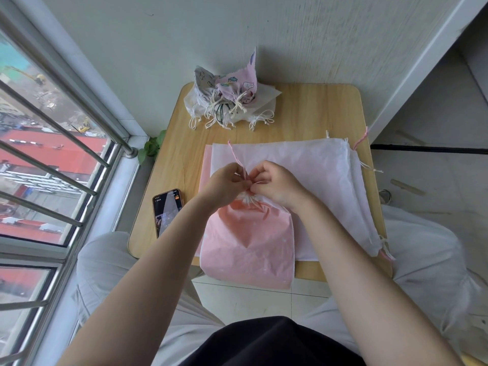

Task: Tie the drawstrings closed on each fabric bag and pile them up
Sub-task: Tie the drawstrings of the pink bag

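A pink fabric bag (248, 244) lies on the near part of the small wooden table (311, 112), its mouth gathered and its bottom hanging over the front edge. My left hand (224, 183) and my right hand (277, 183) meet above the gathered mouth. Each pinches the bag's pink-and-white drawstring (236, 157), whose loose end runs up to the far left. Flat white bags (303, 165) lie stacked under my hands. A pile of tied printed bags (229, 99) sits at the table's far edge.
A phone (167, 211) lies screen-up at the table's left, beside my left forearm. A barred window fills the left side. A white wall stands behind the table. My knees flank the table's front edge. A small green plant (151, 146) sits by the window sill.
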`<state>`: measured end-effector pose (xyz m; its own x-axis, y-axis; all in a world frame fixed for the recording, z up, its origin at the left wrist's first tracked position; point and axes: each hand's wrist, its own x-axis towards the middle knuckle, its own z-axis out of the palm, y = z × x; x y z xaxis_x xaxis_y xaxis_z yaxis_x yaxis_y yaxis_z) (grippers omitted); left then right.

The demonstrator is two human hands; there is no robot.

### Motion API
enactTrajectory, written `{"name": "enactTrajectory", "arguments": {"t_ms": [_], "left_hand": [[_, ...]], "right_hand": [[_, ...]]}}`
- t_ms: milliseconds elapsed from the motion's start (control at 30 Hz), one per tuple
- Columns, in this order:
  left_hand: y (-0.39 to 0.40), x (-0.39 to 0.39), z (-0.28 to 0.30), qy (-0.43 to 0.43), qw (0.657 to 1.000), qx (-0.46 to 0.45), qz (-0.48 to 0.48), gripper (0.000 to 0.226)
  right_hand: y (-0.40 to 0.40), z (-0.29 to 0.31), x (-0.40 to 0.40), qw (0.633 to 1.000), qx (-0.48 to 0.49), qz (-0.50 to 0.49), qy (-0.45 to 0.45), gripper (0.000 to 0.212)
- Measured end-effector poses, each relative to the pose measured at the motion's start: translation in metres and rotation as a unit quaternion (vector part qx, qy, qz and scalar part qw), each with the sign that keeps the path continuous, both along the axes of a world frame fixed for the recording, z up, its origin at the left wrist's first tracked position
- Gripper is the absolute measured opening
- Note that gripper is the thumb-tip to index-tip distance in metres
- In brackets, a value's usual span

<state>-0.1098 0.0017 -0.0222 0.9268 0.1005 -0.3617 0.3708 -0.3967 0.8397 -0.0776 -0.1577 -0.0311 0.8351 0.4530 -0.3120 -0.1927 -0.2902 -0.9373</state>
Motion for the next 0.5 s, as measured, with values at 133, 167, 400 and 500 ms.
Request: {"name": "enactTrajectory", "arguments": {"t_ms": [133,167,400,500], "left_hand": [[0.0002,0.0031,-0.0005,0.008,1.000,0.026,-0.003,0.019],[-0.0004,0.0037,0.0003,0.012,1.000,0.027,-0.005,0.017],[-0.0002,0.0072,0.0016,0.057,0.998,0.000,-0.016,0.011],[0.0001,0.0072,0.0009,0.057,0.998,-0.008,0.032,0.018]], "right_hand": [[0.0052,0.0022,0.0014,0.995,-0.080,0.023,-0.060,0.021],[0.0051,0.0026,0.0025,0.993,-0.094,0.024,-0.067,0.021],[0.0024,0.0032,0.0060,0.986,-0.136,0.003,-0.102,0.022],[0.0031,0.0007,0.0047,0.983,-0.136,-0.012,-0.123,0.021]]}}
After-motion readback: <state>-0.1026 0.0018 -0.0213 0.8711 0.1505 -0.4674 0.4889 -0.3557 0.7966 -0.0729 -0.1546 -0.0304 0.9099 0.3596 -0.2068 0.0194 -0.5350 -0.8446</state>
